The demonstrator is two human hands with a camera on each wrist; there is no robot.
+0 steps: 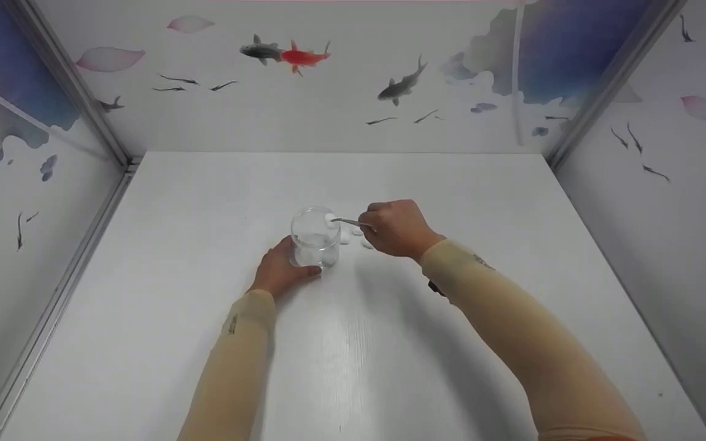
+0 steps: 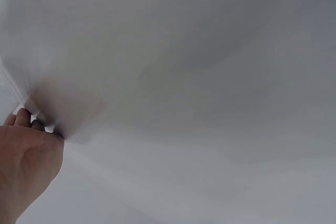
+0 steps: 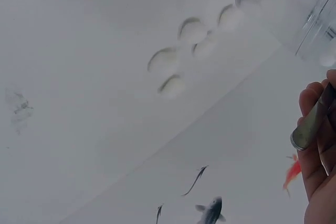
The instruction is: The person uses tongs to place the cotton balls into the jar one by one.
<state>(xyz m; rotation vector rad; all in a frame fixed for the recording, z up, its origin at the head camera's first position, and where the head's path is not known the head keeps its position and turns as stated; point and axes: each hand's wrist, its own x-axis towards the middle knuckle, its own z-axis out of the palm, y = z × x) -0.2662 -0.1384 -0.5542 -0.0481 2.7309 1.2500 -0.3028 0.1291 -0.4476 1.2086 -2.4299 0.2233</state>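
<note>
A clear glass jar [image 1: 315,246] stands upright on the white table, its round mouth facing up. My left hand [image 1: 282,269] grips it from the left side, thumb in front. In my right hand [image 1: 397,228] is a pair of metal tweezers [image 1: 347,221], pointing left over the jar's rim. A white cotton ball [image 1: 330,218] is at their tip, at the right side of the mouth. The right wrist view shows the rounded back end of the tweezers [image 3: 304,134] sticking out of the hand. Several white cotton balls [image 3: 193,30] lie on the table beside the jar.
The white table [image 1: 163,257] is walled at the back and both sides by panels [image 1: 353,122] printed with fish and petals. A faint clear scrap or mark [image 3: 21,108] shows on the surface in the right wrist view.
</note>
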